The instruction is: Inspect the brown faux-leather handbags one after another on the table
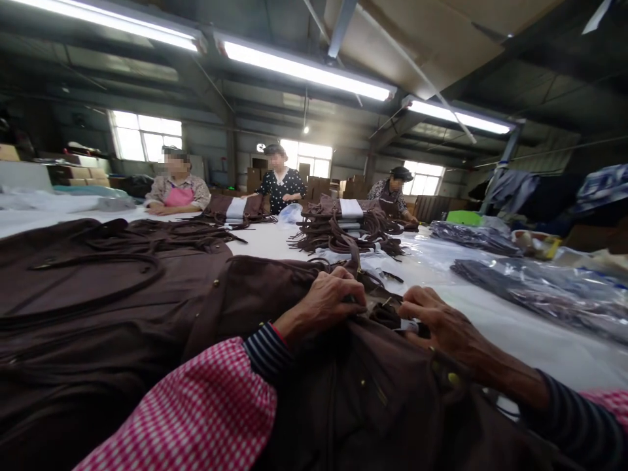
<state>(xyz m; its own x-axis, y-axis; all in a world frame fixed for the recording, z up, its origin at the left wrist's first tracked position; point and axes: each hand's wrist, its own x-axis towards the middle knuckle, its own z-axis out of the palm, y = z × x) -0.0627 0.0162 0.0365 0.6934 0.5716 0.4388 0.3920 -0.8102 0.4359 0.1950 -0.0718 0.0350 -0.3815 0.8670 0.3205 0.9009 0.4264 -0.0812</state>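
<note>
Brown bag lies toward the near edge of the table, contents hidden from me; my left hand pinches its top, my right hand a small pale piece I can't identify.

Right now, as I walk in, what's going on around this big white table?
Someone in pink-checked sleeves is handling what looks like a dark brown bag. The left hand pinches its upper edge; the right hand is at a small pale piece I can't identify. More brown pieces lie to the left. Across the white table, three other people are near banded brown stacks.
</note>
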